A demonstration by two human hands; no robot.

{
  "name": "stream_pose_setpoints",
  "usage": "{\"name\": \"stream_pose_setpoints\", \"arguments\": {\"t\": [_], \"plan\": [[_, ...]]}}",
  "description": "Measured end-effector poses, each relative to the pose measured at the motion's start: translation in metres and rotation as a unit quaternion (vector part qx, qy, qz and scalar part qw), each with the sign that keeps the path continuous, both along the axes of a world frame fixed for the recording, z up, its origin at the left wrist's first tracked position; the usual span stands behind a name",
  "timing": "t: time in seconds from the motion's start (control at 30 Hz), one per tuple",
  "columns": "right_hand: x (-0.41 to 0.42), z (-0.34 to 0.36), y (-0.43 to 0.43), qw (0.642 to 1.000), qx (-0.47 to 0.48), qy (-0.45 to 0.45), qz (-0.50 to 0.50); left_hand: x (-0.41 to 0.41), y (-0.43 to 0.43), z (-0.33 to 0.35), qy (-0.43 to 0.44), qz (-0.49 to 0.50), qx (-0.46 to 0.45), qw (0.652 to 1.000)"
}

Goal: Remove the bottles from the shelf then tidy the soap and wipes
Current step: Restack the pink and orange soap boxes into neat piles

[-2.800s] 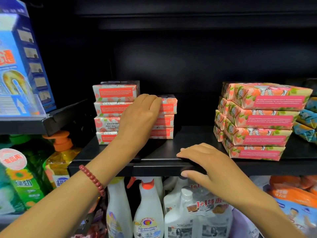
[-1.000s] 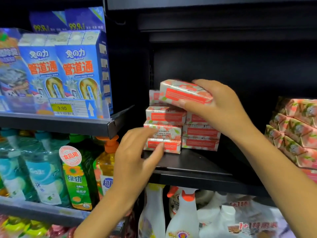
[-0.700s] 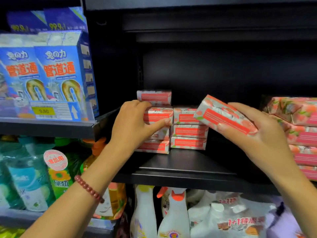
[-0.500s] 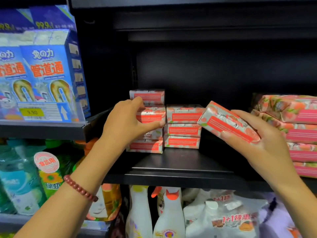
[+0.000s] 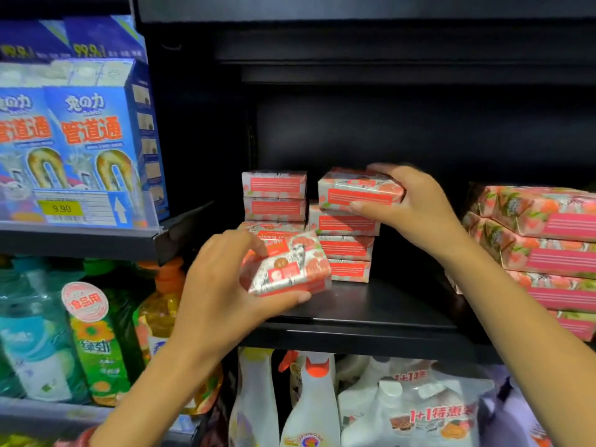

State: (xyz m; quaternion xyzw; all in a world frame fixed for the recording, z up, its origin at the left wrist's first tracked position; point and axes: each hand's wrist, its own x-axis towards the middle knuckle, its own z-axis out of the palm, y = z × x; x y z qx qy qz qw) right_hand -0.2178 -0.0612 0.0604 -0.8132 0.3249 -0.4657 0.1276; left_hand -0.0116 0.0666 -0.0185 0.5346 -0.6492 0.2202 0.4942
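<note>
**Helper:** What have you got hold of?

**Me:** A box of soap in each of my hands. My left hand (image 5: 225, 285) is curled round one soap box (image 5: 290, 269), fingers over the top and thumb beneath. It holds the box tilted in front of the left pile (image 5: 274, 185), clear of the shelf (image 5: 387, 304). My right hand (image 5: 416, 208) grips a second box (image 5: 358, 188) by its right end, thumb on the front face and fingers over the top. That one is at the top of the right pile (image 5: 345, 248), a little askew (whether it rests fully on the box below I cannot tell).

**Helper:** How do they handle?

**Me:** Light and stiff, I judge. They are small wrapped bricks with flat faces, so they should stack well. The wrapper looks glossy, so a loose pinch might slip. I think they are best taken across the narrow width or at one end, with the long printed side facing out.

**Helper:** And the wipes?

**Me:** The bigger flowery packs (image 5: 545, 250) at the right of the same shelf, which I take for the wipes, lie in a leaning pile, with neither hand on them. They look softer, so I would lift each flat from underneath rather than squeeze an edge. Spray bottles (image 5: 317, 404) stand on the level below.
</note>
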Motion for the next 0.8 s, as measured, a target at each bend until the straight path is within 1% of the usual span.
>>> {"name": "stream_pose_setpoints", "arguments": {"t": [0.13, 0.2, 0.37, 0.53, 0.8], "plan": [[0.006, 0.005, -0.010, 0.998, 0.036, 0.027, 0.042, -0.007, 0.005, -0.012, 0.000, -0.029, -0.004, 1.000], [0.008, 0.003, -0.013, 0.997, 0.046, 0.025, 0.047, -0.008, 0.005, -0.013, 0.010, -0.040, -0.001, 0.999], [0.009, -0.014, -0.013, 0.998, 0.034, -0.048, -0.012, -0.010, 0.005, -0.018, 0.015, -0.053, 0.017, 0.998], [0.010, -0.032, -0.009, 0.989, 0.077, -0.125, 0.013, -0.012, 0.004, -0.023, 0.012, -0.065, 0.027, 0.997], [0.019, -0.034, -0.010, 0.987, 0.057, -0.148, -0.009, -0.013, 0.000, -0.024, 0.025, -0.081, 0.027, 0.996]]}}
